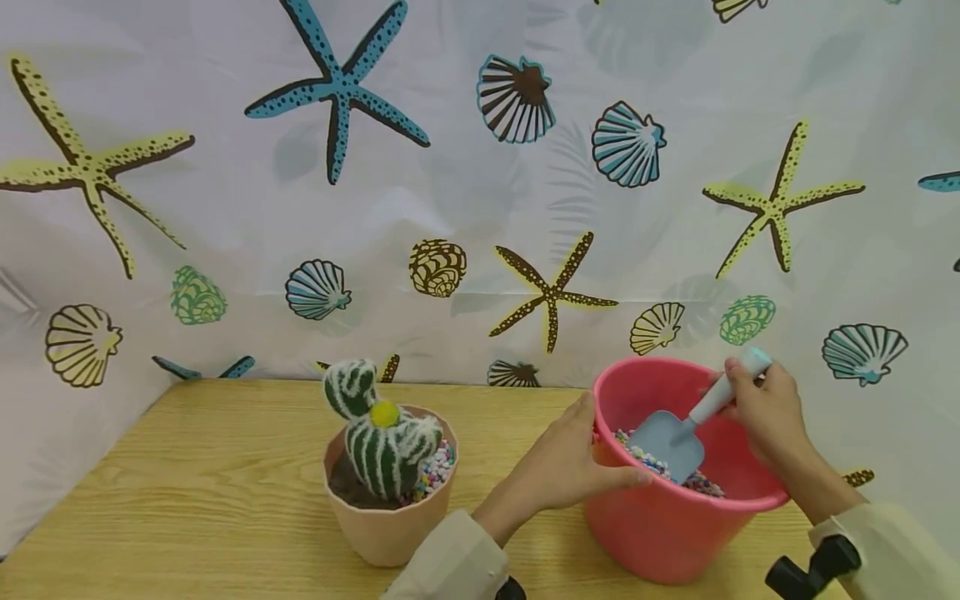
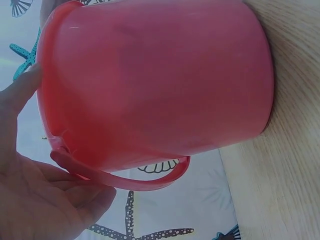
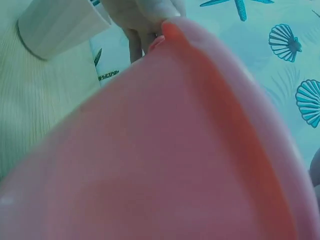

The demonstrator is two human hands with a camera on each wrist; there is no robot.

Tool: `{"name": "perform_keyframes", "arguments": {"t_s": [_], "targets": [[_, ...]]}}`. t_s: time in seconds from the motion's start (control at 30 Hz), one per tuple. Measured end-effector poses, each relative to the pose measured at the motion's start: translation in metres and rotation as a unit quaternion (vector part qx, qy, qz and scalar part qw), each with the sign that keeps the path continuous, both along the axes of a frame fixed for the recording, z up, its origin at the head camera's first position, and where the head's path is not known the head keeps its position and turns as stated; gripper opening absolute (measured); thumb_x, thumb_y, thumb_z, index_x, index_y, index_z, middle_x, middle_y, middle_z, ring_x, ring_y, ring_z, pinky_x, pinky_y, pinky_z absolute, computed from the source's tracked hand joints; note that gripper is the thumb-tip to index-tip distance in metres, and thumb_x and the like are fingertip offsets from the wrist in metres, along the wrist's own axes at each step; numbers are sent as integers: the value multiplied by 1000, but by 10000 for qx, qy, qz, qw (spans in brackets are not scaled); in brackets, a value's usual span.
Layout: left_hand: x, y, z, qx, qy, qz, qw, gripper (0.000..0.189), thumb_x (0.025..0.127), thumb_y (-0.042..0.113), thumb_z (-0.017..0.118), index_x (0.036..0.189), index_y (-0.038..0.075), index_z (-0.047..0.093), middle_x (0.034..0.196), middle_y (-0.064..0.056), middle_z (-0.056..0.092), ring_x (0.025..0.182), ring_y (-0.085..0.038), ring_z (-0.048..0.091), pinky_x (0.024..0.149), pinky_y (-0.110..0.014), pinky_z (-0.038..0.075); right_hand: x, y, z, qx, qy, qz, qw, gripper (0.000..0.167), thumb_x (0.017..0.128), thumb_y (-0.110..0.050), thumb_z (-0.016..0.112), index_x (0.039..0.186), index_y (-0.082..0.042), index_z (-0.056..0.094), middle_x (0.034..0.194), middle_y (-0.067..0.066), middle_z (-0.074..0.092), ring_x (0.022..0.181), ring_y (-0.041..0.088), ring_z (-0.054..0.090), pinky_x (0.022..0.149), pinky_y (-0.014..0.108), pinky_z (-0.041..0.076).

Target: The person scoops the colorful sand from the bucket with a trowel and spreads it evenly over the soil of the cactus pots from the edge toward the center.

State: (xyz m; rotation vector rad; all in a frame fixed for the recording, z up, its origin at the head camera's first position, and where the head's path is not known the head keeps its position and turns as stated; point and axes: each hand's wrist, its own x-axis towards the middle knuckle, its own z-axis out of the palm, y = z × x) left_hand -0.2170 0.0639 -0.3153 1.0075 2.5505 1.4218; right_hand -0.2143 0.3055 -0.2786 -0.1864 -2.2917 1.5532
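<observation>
My right hand (image 1: pixel 768 408) grips the pale handle of a small blue-grey trowel (image 1: pixel 672 448). The trowel slants down inside a pink bucket (image 1: pixel 667 533), its blade among small multicoloured pebbles (image 1: pixel 710 486). At the bucket's left side, my left hand (image 1: pixel 558 458) holds the rim, thumb along the front edge. In the left wrist view, the fingers of that hand (image 2: pixel 45 195) lie by the bucket's pink carrying handle (image 2: pixel 145 184). The bucket wall fills most of the right wrist view, hiding the trowel there.
Left of the bucket, a peach pot (image 1: pixel 390 533) stands on the wooden table (image 1: pixel 187 500). It contains a knitted-looking cactus (image 1: pixel 378 458) with a yellow flower, brown soil and coloured pebbles at its right. A curtain (image 1: pixel 450 192) with starfish and shells hangs behind.
</observation>
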Motion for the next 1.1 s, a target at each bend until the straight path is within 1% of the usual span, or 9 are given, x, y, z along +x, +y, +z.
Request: {"name": "perform_keyframes", "arguments": {"t_s": [0.1,0.17,0.3,0.4,0.47,0.57,0.77,0.97,1.1], "targets": [[-1,1,1,-7,62,-23,10000,100,74,47,79,151,20,22,141,2,45,115,-14,55,88,-26,51,-2,1,0,-504,-79,128,9986,42,103,-27,38,117,13,39,75,-17,61,68,-4,63,63,16,55],[-1,0,1,-7,72,-23,10000,100,74,47,79,151,19,22,141,0,45,115,-14,55,89,-27,50,-3,1,0,-733,-228,207,9968,48,102,-31,38,121,14,37,76,-16,63,68,-2,65,64,18,56],[-2,0,2,14,-8,-26,10000,101,74,46,79,151,19,21,143,1,44,116,-15,54,89,-28,51,-4,2,-2,-633,-685,198,9954,65,101,-39,38,138,13,28,89,-9,64,72,-3,65,69,21,57],[-1,1,1,-14,-100,8,9999,102,73,46,80,152,20,20,143,2,43,117,-16,54,89,-28,51,-5,5,-4,-742,-986,182,9922,68,101,-40,37,143,12,22,97,-3,66,72,-1,65,70,23,57],[0,1,0,-42,-147,36,9999,103,73,47,79,152,20,19,144,2,42,118,-16,54,89,-28,51,-6,8,-5,-924,-1128,183,9891,70,101,-39,38,144,13,20,97,-1,67,71,0,66,70,24,57],[0,1,-1,-74,-175,37,9998,103,74,48,79,153,20,18,146,2,41,120,-17,53,89,-29,52,-8,11,-5,-1186,-1279,148,9846,71,101,-39,38,145,12,18,90,-4,67,68,1,66,69,25,58],[0,-1,2,-168,-73,88,9998,105,75,50,77,153,19,15,148,-1,39,120,-18,53,90,-31,52,-14,14,-3,-1681,-1320,168,9767,70,101,-37,37,147,10,14,78,-10,64,66,3,66,66,24,57],[0,-1,0,-203,-115,154,9996,106,75,51,77,154,21,14,149,0,38,122,-18,53,94,-36,51,-22,18,1,-1927,-1235,109,9734,69,102,-36,34,146,12,12,71,-10,60,64,3,65,65,23,57],[1,0,-1,-311,-61,179,9993,105,75,53,75,154,20,13,150,0,37,123,-18,53,97,-38,49,-26,24,3,-2039,-1193,140,9716,68,102,-36,34,146,13,14,70,-10,60,65,4,65,65,24,58]]}}
